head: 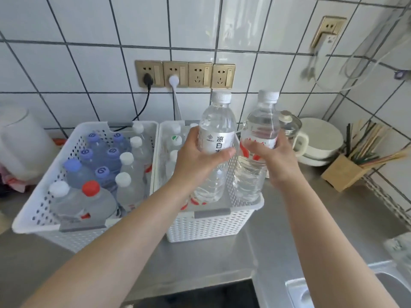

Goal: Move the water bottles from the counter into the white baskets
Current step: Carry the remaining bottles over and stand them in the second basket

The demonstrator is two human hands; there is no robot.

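1. The left hand (200,161) is wrapped around the label band of a clear water bottle with a white label (216,138), thumb across the front. The right hand (274,160) grips a second clear bottle with a red-and-white label (258,141) the same way. Both bottles are upright, side by side, over the right white basket (209,225), with their bases at about rim height or a little lower.

2. The right basket already holds several white-capped bottles (175,138) along its back and left side. The left white basket (44,210) looks nearly full, with purple-capped bottles (104,172), white-capped ones and a red-capped bottle (91,188) packed close together.

3. Likely risk: the right-hand bottle hangs close to the basket's right wall. Lowered as it is, its base could catch on the rim and tip outward onto the steel counter (311,218).

4. Another risk: the two bottles nearly touch, so lowering both at once may knock them together or against the ones already standing there.

5. The bottles are thin, ribbed, see-through plastic with smooth screw caps; they probably flex under a tight grip and slip if wet.

6. The baskets are rigid white plastic with perforated walls, rounded corners and grey handle inserts (212,213). The counter is brushed metal and looks slick, so a basket could slide if bumped.

7. Behind stand a glass kettle (291,127) and a wooden chopstick holder (342,172).
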